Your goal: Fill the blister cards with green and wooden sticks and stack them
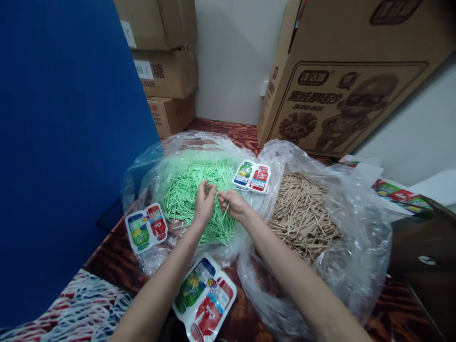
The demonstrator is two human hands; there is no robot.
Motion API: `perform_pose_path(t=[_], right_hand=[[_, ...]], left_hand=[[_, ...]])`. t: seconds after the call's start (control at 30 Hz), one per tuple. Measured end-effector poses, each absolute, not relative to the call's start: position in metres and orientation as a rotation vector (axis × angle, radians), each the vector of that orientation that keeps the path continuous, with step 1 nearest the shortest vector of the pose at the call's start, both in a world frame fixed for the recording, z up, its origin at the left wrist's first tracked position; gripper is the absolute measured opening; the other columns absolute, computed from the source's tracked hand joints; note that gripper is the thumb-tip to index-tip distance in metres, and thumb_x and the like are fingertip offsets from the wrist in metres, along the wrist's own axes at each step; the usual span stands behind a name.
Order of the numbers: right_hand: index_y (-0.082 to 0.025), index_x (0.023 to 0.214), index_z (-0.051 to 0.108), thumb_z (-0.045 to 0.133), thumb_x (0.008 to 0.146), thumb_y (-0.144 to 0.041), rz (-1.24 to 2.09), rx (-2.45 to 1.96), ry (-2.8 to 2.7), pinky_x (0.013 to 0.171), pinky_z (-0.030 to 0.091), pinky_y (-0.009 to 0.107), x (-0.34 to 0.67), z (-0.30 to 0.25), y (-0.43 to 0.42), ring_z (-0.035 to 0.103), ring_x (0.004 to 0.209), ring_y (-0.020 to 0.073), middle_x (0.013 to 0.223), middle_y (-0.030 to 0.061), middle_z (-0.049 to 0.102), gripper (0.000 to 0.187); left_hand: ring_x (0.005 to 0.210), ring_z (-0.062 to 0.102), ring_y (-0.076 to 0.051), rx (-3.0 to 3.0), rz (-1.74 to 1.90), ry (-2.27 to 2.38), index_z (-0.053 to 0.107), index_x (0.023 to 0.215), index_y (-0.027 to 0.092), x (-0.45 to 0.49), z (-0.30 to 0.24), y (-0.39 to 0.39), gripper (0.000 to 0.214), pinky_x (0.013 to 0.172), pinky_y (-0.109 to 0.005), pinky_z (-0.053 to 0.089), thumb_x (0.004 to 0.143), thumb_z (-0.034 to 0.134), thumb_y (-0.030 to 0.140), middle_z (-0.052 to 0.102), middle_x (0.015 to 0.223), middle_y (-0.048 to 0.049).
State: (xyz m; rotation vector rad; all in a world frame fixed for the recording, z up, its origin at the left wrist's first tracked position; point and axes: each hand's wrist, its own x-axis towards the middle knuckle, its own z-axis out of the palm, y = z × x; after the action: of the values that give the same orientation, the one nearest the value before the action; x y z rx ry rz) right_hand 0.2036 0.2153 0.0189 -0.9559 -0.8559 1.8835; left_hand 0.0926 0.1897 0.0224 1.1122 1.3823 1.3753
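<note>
Green sticks (185, 187) are lying in a loose heap inside an opened clear plastic bag (149, 175), a little toward 9 o'clock from the middle of my view. Both my hands are working over the heap's 3 o'clock edge. My right hand (233, 204) is pinching a few of these sticks between thumb and fingertips, and their ends are trailing down toward 6 o'clock. My left hand (204, 205) is sitting just at 9 o'clock of the right one, with its fingers curling up against the same small bunch; I cannot tell whether it is really gripping anything.

Brown sticks (302, 213) are filling a second clear bag (359, 247) at 3 o'clock of my hands. One printed packet (251, 176) is resting at 1 o'clock, between the two heaps, another packet (146, 227) is lying at 8 o'clock on the edge of the first bag, and a third packet (204, 297) is lying at 6 o'clock between my forearms.

A blue panel (64, 142) is taking up the 9 o'clock side. A large cardboard box (349, 85) is leaning at 1 o'clock, and stacked cartons (167, 66) are standing at 11 o'clock. Everything is resting on a dark red wooden table (245, 133).
</note>
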Motion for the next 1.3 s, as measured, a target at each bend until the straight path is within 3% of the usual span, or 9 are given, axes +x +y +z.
perform_pose_path(t=[0.07, 0.2, 0.33, 0.6, 0.9, 1.0, 1.1, 1.2, 1.3], right_hand=[[-0.018, 0.07, 0.05, 0.073, 0.071, -0.028, 1.831, -0.93, -0.773, 0.037, 0.03, 0.015, 0.206, 0.021, 0.217, 0.039, 0.037, 0.0031, 0.05, -0.009, 0.05, 0.026], [-0.018, 0.073, 0.049, 0.069, 0.076, -0.026, 1.752, -0.884, -0.625, 0.037, 0.029, 0.015, 0.2, 0.023, 0.217, 0.039, 0.037, 0.0033, 0.05, -0.0095, 0.049, 0.022], [-0.019, 0.072, 0.049, 0.064, 0.08, -0.022, 1.701, -0.87, -0.514, 0.039, 0.037, 0.018, 0.19, 0.022, 0.21, 0.045, 0.039, 0.0065, 0.05, -0.0079, 0.051, 0.017], [-0.021, 0.07, 0.05, 0.066, 0.075, -0.022, 1.599, -0.911, -0.458, 0.057, 0.051, 0.03, 0.194, 0.011, 0.179, 0.065, 0.058, 0.0172, 0.06, 0.0007, 0.067, 0.017], [-0.02, 0.079, 0.057, 0.073, 0.061, -0.031, 1.546, -0.993, -0.64, 0.061, 0.047, 0.028, 0.18, -0.006, 0.131, 0.063, 0.062, 0.0181, 0.059, -0.0018, 0.067, 0.026], [-0.02, 0.081, 0.059, 0.071, 0.066, -0.034, 1.525, -0.994, -0.749, 0.065, 0.047, 0.027, 0.199, -0.004, 0.113, 0.06, 0.061, 0.0162, 0.059, -0.0028, 0.064, 0.024], [-0.021, 0.083, 0.061, 0.065, 0.077, -0.034, 1.491, -1.041, -0.969, 0.071, 0.046, 0.028, 0.214, -0.004, 0.082, 0.059, 0.067, 0.0157, 0.065, -0.0016, 0.064, 0.015], [-0.023, 0.08, 0.062, 0.06, 0.082, -0.038, 1.4, -1.1, -1.158, 0.074, 0.047, 0.031, 0.217, -0.012, 0.048, 0.058, 0.073, 0.0189, 0.073, 0.0009, 0.063, 0.016], [-0.023, 0.087, 0.064, 0.059, 0.081, -0.046, 1.284, -1.075, -1.273, 0.086, 0.046, 0.036, 0.216, -0.028, 0.026, 0.059, 0.09, 0.0254, 0.087, 0.0057, 0.067, 0.024]], left_hand=[[0.083, 0.059, -0.015, 1.287, 1.352, 1.489, 0.056, 0.105, 0.02, 0.091, 0.022, 0.172, 0.027, 0.07, -0.025, 0.043, 0.088, 0.05, 0.039, 0.064, 0.098, -0.0051], [0.056, 0.052, -0.015, 1.478, 1.145, 1.485, 0.058, 0.067, 0.02, 0.097, 0.015, 0.147, 0.025, 0.059, -0.026, 0.036, 0.083, 0.055, 0.04, 0.055, 0.057, 0.0023], [0.046, 0.045, -0.014, 1.475, 1.061, 1.455, 0.049, 0.059, 0.021, 0.104, 0.007, 0.14, 0.034, 0.052, -0.025, 0.033, 0.087, 0.043, 0.04, 0.046, 0.048, 0.0032], [0.043, 0.044, -0.013, 1.461, 0.948, 1.452, 0.043, 0.068, 0.022, 0.089, 0.004, 0.133, 0.04, 0.048, -0.024, 0.038, 0.091, 0.021, 0.046, 0.038, 0.047, 0.0057], [0.06, 0.057, -0.019, 1.743, 0.647, 1.618, 0.055, 0.059, 0.02, 0.081, 0.013, 0.114, 0.031, 0.058, -0.028, 0.034, 0.086, 0.046, 0.032, 0.059, 0.059, -0.0036], [0.063, 0.059, -0.019, 1.785, 0.571, 1.583, 0.061, 0.066, 0.02, 0.066, 0.024, 0.1, 0.031, 0.061, -0.028, 0.038, 0.088, 0.046, 0.037, 0.064, 0.063, -0.0028], [0.085, 0.064, -0.02, 1.842, 0.831, 1.57, 0.064, 0.095, 0.02, 0.058, 0.032, 0.08, 0.029, 0.076, -0.03, 0.045, 0.093, 0.04, 0.035, 0.07, 0.09, -0.0057], [0.125, 0.048, -0.023, 2.06, 1.088, 1.375, 0.042, 0.136, 0.02, 0.068, 0.028, 0.052, 0.043, 0.1, -0.04, 0.04, 0.094, 0.04, 0.029, 0.053, 0.136, -0.0129], [0.142, 0.024, -0.027, 2.378, 0.905, 1.107, 0.018, 0.148, 0.02, 0.086, 0.012, 0.028, 0.061, 0.111, -0.051, 0.026, 0.093, 0.042, 0.026, 0.031, 0.152, -0.0141]])
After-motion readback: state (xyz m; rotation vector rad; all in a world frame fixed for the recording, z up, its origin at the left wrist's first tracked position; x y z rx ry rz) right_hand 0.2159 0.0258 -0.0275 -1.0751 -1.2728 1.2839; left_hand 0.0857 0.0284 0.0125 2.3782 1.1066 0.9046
